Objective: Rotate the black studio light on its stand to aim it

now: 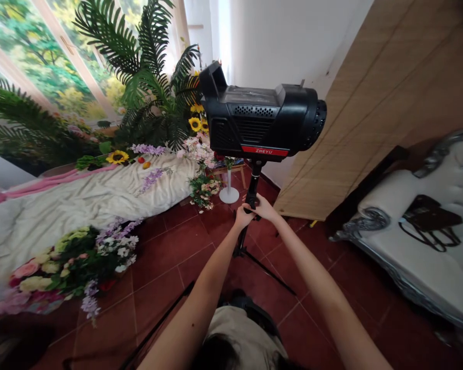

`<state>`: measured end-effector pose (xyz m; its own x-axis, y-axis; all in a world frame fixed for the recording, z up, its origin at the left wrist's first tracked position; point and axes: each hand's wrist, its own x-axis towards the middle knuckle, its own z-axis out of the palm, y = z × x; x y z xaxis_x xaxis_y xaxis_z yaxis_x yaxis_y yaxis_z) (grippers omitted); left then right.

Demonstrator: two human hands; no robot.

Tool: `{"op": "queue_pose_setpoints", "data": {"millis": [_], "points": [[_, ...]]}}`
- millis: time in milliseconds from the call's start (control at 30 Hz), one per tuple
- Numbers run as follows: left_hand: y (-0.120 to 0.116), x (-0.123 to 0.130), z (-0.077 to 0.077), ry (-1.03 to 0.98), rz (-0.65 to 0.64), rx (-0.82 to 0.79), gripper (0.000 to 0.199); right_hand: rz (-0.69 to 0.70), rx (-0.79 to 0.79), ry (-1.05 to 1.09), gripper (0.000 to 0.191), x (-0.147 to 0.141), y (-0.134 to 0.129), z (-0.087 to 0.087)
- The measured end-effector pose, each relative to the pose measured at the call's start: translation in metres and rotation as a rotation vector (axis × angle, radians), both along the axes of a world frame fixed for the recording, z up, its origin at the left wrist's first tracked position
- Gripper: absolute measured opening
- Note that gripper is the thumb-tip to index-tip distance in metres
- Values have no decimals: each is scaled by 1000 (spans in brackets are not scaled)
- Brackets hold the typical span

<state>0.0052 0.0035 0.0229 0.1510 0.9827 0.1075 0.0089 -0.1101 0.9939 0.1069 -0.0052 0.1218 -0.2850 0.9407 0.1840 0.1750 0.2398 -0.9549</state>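
A black studio light [254,118] with a red ZHEYU label is mounted on top of a black light stand [251,191], its round front turned to the right. Both of my hands are wrapped round the stand's upper column, below the light. My left hand [244,216] grips the column from the left, at the height of a joint. Slightly higher, my right hand [264,208] closes on it from the right. Fingers and column partly hide the joint between them. Lower down, the stand's legs [270,272] spread over the floor.
A cream-draped bed [100,190] with flowers [50,267] lies left, palm fronds [146,67] behind it. A white round base [229,195] stands beyond the stand. Right are a woven blind [332,133] and a tufted sofa [447,180] with a dark bag [432,216]. The floor [170,252] is red tile.
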Motion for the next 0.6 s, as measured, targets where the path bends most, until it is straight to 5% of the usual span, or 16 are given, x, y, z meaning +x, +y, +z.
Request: {"op": "queue_pose_setpoints", "data": {"millis": [133,300,433,600], "points": [[-1,0,0,-30,38,30,26,-227,101,101,44,1,-33,-7],[-9,-1,8,-74,21,3,29,-490,191,17,32,6,-90,-22],[-11,-2,13,-90,12,-25,34,-437,273,-199,26,7,-120,-42],[-7,-1,9,-88,77,-24,37,-363,337,-458,44,7,-123,-57]]}}
